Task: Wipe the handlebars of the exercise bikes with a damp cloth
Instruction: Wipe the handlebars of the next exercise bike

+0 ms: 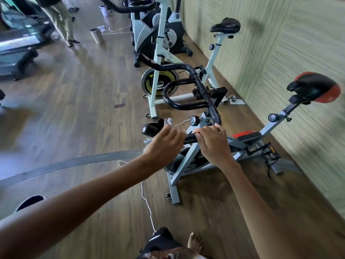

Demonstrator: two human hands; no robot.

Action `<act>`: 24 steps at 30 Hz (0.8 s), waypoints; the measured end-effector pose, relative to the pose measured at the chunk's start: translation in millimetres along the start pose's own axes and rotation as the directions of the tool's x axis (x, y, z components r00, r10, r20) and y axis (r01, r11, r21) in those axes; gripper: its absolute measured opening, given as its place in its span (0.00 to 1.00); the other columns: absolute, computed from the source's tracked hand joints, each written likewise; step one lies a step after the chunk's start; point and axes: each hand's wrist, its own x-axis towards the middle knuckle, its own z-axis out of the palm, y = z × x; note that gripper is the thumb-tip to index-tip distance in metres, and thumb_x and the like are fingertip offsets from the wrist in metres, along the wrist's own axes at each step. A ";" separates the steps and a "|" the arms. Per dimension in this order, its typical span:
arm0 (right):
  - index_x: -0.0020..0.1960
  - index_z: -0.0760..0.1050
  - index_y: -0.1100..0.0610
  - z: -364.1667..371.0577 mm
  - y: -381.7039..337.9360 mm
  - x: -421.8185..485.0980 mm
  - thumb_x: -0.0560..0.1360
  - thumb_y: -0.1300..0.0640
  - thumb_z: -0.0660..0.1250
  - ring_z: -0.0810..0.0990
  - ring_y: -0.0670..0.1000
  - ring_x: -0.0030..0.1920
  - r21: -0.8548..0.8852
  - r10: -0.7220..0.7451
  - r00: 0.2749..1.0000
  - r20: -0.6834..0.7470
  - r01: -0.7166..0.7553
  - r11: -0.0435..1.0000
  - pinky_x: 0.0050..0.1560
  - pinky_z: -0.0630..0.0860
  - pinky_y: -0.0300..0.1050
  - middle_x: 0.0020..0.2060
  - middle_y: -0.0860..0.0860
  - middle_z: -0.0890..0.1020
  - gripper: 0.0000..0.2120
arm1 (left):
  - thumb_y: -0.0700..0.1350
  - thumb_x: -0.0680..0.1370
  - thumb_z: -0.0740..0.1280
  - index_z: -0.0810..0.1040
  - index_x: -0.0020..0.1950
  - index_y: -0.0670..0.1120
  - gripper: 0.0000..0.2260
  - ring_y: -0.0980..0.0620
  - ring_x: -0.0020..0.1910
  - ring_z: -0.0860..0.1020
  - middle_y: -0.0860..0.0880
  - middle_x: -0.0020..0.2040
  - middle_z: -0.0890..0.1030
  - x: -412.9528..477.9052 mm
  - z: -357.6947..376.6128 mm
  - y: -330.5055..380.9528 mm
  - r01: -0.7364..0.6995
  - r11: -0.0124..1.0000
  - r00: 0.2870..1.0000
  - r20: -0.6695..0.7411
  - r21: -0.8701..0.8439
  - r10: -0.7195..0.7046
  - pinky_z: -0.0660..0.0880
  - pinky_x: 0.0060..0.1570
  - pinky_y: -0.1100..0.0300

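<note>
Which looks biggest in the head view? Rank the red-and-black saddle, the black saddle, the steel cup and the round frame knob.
1. Red-and-black saddle, though it is nearest.
2. Black saddle.
3. Steel cup.
4. Round frame knob.

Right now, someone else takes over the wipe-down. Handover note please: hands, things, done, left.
Left hand: holds the cloth against the near handlebar, beside the black end grip; only white scraps of cloth show past the fingers.
Right hand: closed on the same bar, steadying it.
Bike: nearest one, red and black saddle, by the wall.
Done: cannot tell which parts are wiped.
Left: likely the centre loop and far end, then the two bikes beyond.
</note>
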 end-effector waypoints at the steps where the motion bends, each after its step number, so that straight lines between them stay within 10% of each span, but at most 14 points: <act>1: 0.54 0.76 0.52 -2.0 0.6 0.7 0.82 0.49 0.49 0.77 0.52 0.51 -0.002 -0.012 1.000 0.009 0.012 1.000 0.67 0.58 0.49 0.47 0.48 0.81 0.18 | 0.50 0.83 0.58 0.74 0.63 0.39 0.17 0.43 0.52 0.78 0.42 0.53 0.80 4.4 -0.8 4.0 0.002 1.000 1.000 0.028 -0.026 -0.002 0.74 0.58 0.47; 9: 0.61 0.76 0.55 -10.9 15.3 -0.9 0.84 0.51 0.49 0.66 0.51 0.73 0.047 0.079 0.989 0.121 -0.085 0.995 0.75 0.48 0.50 0.62 0.50 0.79 0.19 | 0.46 0.82 0.61 0.74 0.64 0.39 0.15 0.41 0.56 0.78 0.41 0.58 0.79 -21.7 2.3 -29.4 -0.044 0.997 0.985 -0.171 -0.061 0.033 0.73 0.58 0.48; 24: 0.64 0.75 0.51 -30.4 79.8 18.4 0.82 0.54 0.52 0.63 0.50 0.74 0.231 -0.053 0.973 0.222 0.001 0.973 0.70 0.63 0.54 0.71 0.48 0.71 0.16 | 0.51 0.84 0.52 0.75 0.63 0.41 0.19 0.45 0.48 0.79 0.44 0.53 0.80 46.5 4.6 50.6 0.306 0.879 0.939 -0.033 -0.365 -0.341 0.74 0.50 0.51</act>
